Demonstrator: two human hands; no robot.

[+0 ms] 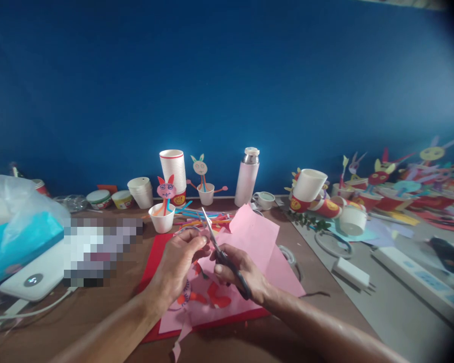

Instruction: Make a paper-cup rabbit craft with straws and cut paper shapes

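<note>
Black-handled scissors (229, 266) are in my right hand (242, 267), its fingers around the loops and the blades pointing up and away. Beside the blades, my left hand (179, 257) is closed in a pinch on a small pink paper piece (204, 233), mostly hidden by the fingers. Beneath both hands, pink paper sheets (249, 232) lie over a red sheet (155, 267). Orange-red paper cutouts (217, 295) rest on the pink paper, and a thin pink scrap (181, 338) hangs toward the near side.
Behind the hands stand a paper cup with a pink paper figure (162, 217), stacked paper cups (173, 169) and a pink thermos (247, 179). At left lies a white power bank (34, 282) with a cable. A power strip (419, 280) and white charger (351, 272) are at right.
</note>
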